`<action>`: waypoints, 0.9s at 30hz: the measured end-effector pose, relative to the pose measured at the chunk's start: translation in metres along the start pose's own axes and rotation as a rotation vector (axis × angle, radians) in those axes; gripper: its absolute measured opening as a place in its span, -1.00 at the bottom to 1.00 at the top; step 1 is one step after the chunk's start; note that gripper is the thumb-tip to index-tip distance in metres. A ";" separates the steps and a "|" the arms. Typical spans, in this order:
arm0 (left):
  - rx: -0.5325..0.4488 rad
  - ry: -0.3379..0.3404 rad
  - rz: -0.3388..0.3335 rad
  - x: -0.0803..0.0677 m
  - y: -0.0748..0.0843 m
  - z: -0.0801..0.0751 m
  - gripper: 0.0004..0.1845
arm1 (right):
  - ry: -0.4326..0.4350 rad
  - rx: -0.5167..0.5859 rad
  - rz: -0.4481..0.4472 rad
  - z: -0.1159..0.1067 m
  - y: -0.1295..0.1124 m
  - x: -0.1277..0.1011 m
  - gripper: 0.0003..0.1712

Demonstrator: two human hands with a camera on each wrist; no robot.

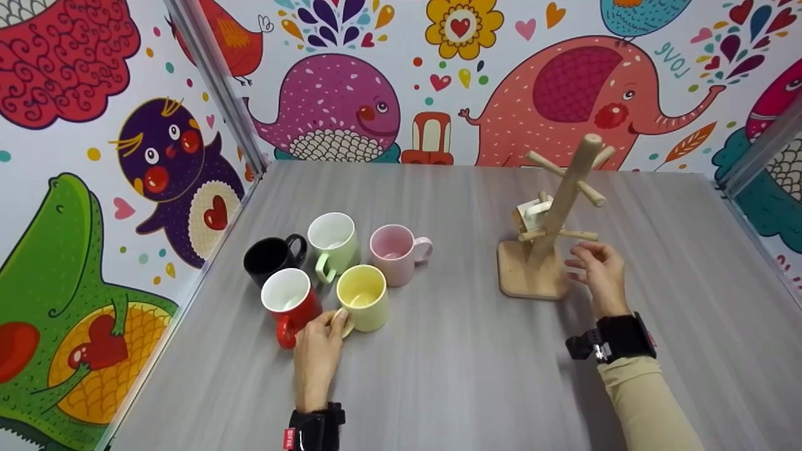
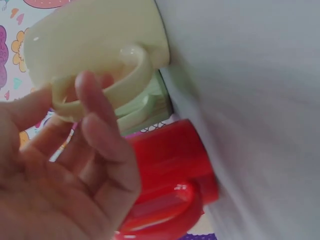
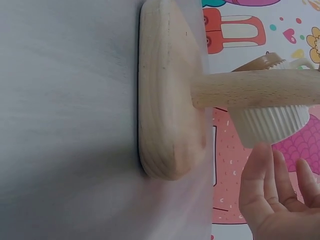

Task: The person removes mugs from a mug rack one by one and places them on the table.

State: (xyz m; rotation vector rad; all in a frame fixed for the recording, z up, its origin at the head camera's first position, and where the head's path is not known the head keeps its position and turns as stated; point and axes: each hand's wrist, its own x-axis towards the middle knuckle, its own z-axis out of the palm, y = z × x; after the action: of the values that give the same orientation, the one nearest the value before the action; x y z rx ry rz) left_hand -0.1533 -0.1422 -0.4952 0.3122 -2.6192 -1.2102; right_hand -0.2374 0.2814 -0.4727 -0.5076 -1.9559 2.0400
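Yellow mug (image 1: 363, 297): pale, upright on bench (image 1: 451, 376), btw red mug (image 1: 289, 305) & pink mug (image 1: 393, 252);
Left hand (image 1: 319, 351): fingers pinch its handle;
Right hand (image 1: 600, 268): relaxed, holds nothing, beside wooden mug tree (image 1: 551, 232)

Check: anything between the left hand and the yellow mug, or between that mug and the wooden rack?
Nothing visible. The left hand already touches the yellow mug at its handle. The table between the mug and the wooden rack is bare; the pink mug sits behind that line.
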 end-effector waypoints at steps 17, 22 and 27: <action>0.038 0.346 0.162 -0.006 0.012 0.001 -0.82 | -0.054 0.022 0.071 0.013 -0.001 0.015 -0.94; -0.047 0.439 0.339 -0.004 0.020 0.001 -0.91 | -0.052 0.006 0.080 0.013 -0.002 0.018 -0.91; -0.080 0.379 0.424 -0.005 0.027 0.003 -0.90 | -0.047 0.019 0.085 0.016 -0.003 0.019 -0.93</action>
State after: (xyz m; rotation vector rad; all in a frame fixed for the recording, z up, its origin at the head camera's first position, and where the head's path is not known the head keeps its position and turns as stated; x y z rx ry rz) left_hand -0.1519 -0.1214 -0.4764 -0.0312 -2.1598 -0.9922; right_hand -0.2620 0.2755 -0.4709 -0.5526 -1.9708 2.1385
